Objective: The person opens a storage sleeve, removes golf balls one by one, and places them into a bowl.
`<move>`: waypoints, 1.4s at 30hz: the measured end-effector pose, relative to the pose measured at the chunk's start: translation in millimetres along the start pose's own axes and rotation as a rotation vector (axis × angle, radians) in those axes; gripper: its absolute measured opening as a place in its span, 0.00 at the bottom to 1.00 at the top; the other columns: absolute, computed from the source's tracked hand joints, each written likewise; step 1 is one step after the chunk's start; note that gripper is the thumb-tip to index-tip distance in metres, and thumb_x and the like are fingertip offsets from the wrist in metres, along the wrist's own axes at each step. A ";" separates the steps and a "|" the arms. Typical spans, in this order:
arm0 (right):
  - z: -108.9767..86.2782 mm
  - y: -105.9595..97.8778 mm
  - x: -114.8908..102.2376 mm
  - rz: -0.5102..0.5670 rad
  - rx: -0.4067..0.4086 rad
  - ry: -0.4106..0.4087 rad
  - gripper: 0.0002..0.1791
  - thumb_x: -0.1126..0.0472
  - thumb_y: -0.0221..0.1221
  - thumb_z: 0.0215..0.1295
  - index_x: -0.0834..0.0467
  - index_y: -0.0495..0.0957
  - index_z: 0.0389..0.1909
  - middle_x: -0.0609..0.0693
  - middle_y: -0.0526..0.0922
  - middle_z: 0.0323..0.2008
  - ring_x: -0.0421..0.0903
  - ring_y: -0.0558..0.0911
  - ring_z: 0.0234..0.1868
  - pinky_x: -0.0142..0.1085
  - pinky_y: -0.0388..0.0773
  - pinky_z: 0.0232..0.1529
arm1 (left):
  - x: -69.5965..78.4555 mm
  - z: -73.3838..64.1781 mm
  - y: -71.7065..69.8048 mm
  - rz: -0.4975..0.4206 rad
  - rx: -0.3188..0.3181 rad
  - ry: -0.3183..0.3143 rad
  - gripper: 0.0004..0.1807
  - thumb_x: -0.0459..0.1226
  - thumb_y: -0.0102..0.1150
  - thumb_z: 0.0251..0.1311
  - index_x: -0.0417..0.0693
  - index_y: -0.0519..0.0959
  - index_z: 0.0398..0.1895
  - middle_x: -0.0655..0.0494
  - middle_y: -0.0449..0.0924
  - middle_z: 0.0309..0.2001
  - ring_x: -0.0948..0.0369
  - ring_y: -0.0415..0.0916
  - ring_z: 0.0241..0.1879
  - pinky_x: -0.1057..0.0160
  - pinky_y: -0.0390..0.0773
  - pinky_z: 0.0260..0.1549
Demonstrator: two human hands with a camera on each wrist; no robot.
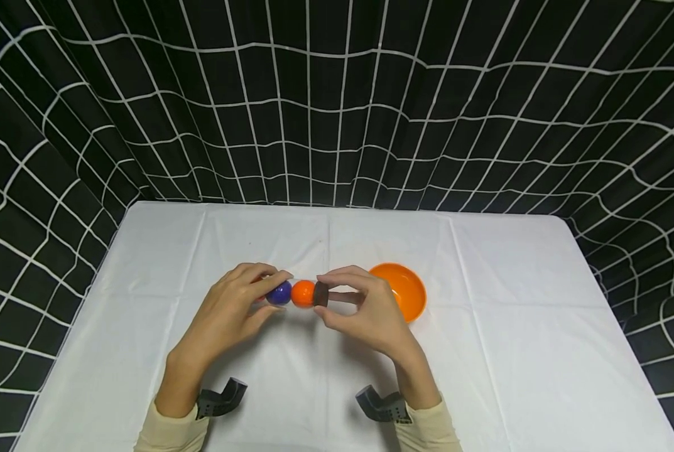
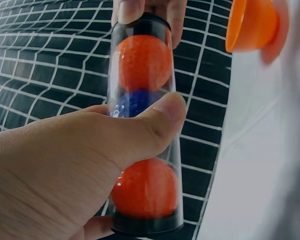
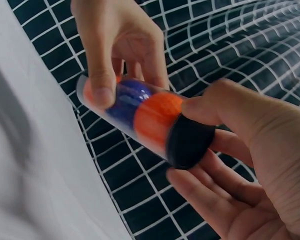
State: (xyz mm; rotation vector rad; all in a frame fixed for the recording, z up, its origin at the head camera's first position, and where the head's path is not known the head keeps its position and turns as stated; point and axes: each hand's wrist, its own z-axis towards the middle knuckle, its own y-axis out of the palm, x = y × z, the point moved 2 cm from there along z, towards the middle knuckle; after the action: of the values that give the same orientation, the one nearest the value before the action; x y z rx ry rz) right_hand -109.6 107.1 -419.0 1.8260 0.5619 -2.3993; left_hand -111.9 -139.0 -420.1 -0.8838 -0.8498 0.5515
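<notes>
Two hands steady a clear tube (image 2: 171,151) of balls above a white-clothed table (image 1: 517,339), just left of an orange bowl (image 1: 411,290). Two orange balls (image 1: 303,294) flank a blue ball (image 1: 280,293) inside; whether the near cap (image 3: 191,142) is being fitted or freed cannot be told. Either way, the step would seem to call for a firm hold on the barrel without squeezing it, the cap worked straight along its length, and the tube kept nearly level lest the balls roll out. The left hand (image 1: 230,307), open only to the barrel's width, curls thumb and fingers round it; the right hand (image 1: 373,307), parted as wide as the black cap, pinches it between thumb and fingertips.
</notes>
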 end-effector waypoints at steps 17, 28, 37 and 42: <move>0.8 -2.6 1.3 0.003 -0.046 0.034 0.24 0.75 0.74 0.54 0.65 0.87 0.54 0.57 0.89 0.52 0.49 0.89 0.53 0.41 0.90 0.53 | 1.1 -0.4 -2.4 -0.029 -0.033 -0.019 0.31 0.44 0.81 0.55 0.58 0.84 0.64 0.57 0.86 0.56 0.54 0.81 0.59 0.48 0.83 0.60; 4.6 -2.3 10.8 0.020 0.109 0.007 0.23 0.73 0.71 0.61 0.63 0.81 0.58 0.60 0.83 0.53 0.55 0.86 0.56 0.35 0.87 0.58 | -6.1 -3.2 -3.8 -0.058 -0.002 -0.033 0.32 0.44 0.81 0.56 0.57 0.84 0.65 0.59 0.86 0.57 0.55 0.82 0.59 0.50 0.83 0.60; 11.5 20.3 40.6 -0.125 0.166 0.065 0.20 0.67 0.71 0.66 0.65 0.80 0.57 0.59 0.83 0.52 0.56 0.89 0.53 0.40 0.88 0.56 | -11.6 -5.1 -12.7 -0.087 0.032 -0.058 0.33 0.44 0.82 0.54 0.59 0.84 0.66 0.58 0.87 0.55 0.55 0.83 0.58 0.49 0.85 0.58; 13.3 40.1 65.9 -0.299 0.163 0.087 0.19 0.64 0.72 0.63 0.64 0.81 0.52 0.55 0.86 0.46 0.50 0.89 0.48 0.39 0.89 0.55 | -13.1 -6.4 -15.3 -0.094 0.037 -0.065 0.33 0.45 0.81 0.55 0.59 0.84 0.66 0.58 0.87 0.55 0.56 0.82 0.58 0.49 0.85 0.58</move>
State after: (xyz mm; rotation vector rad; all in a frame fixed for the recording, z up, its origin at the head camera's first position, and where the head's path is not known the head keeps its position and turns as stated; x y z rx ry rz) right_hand -129.8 75.9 -487.9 2.0516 0.7137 -2.6333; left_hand -112.8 -159.4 -414.8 -0.7913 -0.9328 0.5146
